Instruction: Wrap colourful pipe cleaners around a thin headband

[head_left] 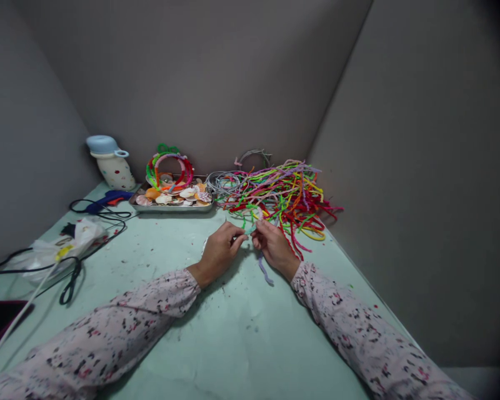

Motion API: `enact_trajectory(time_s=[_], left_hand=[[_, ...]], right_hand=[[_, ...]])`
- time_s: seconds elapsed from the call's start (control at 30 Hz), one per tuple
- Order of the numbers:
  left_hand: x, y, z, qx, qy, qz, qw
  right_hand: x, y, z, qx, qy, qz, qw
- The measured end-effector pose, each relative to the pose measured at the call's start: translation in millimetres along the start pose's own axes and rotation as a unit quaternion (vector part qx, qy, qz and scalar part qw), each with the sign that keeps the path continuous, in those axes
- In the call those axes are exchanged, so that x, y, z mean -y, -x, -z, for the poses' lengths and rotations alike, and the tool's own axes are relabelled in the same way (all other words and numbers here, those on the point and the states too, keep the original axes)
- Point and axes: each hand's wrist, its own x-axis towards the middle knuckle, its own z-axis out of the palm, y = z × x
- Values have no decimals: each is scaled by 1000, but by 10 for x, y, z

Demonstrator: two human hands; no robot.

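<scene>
My left hand (221,248) and my right hand (274,245) meet over the middle of the table, fingertips pinched close together. Between them runs a short stretch of pale green pipe cleaner (250,229), gripped from both sides. A lilac pipe cleaner (265,271) sticks out below my right hand toward the table; whether it joins the green one is hidden by the fingers. Just beyond my hands spreads a tangled heap of coloured pipe cleaners (291,191), its nearest strands close to my right hand.
Behind my left hand stands a metal tray (170,209) of seashells (187,193), with wrapped hoops (170,166) on top. Coiled grey wire (225,182) lies beside it. Leftward are a bottle (112,164), a blue glue gun (106,201), black cable (77,273) and a plastic bag (83,236).
</scene>
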Motion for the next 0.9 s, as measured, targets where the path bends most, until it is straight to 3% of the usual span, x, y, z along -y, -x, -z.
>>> enact_trajectory(time_s=[0.9], left_hand=[[-47,17,18,-30,-39,-16,999]], right_hand=[[-17,-2,6,20,15,-1,1000]])
